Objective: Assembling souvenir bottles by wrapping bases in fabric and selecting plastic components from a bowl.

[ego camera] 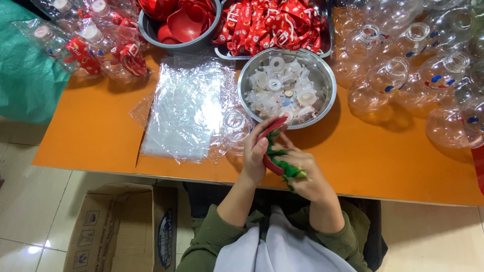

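My left hand (256, 151) grips a red plastic base (271, 127) by its rim, at the near edge of the orange table (101, 126). My right hand (306, 174) pinches a green leafy piece (290, 170) and presses it against that red base. Both hands touch the same assembly. Just left of my left hand a clear round bottle (235, 124) lies on the table. Directly behind the hands stands a steel bowl (322, 68) filled with several small white plastic parts (280, 86).
A stack of clear plastic bags (184, 108) lies left of the bowl. At the back are a grey bowl of red bases (181, 22) and a tray of red ribbons (275, 22). Clear bottles (403, 70) crowd the right; packed ones (85, 43) sit far left. A cardboard box (121, 229) stands on the floor.
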